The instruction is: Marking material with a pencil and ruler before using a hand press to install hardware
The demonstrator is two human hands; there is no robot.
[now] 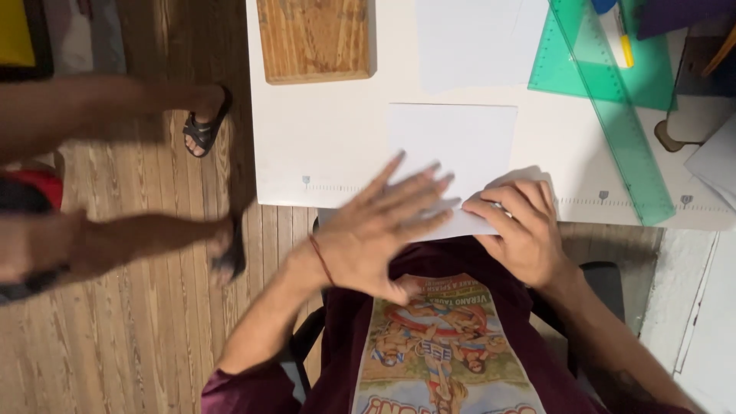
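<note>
A white sheet of paper [452,142] lies on the white table [322,146], its near edge folded up toward me. My left hand [379,230] lies flat with fingers spread over the sheet's near left part. My right hand [521,230] pinches the folded corner of the paper at the near right, fingers curled on it.
A wooden board [316,38] sits at the table's far left. A green transparent ruler [613,115] and green set square [652,77] lie at the right, with a marker [617,31] above. Another person's legs in sandals [205,126] stand on the wooden floor to the left.
</note>
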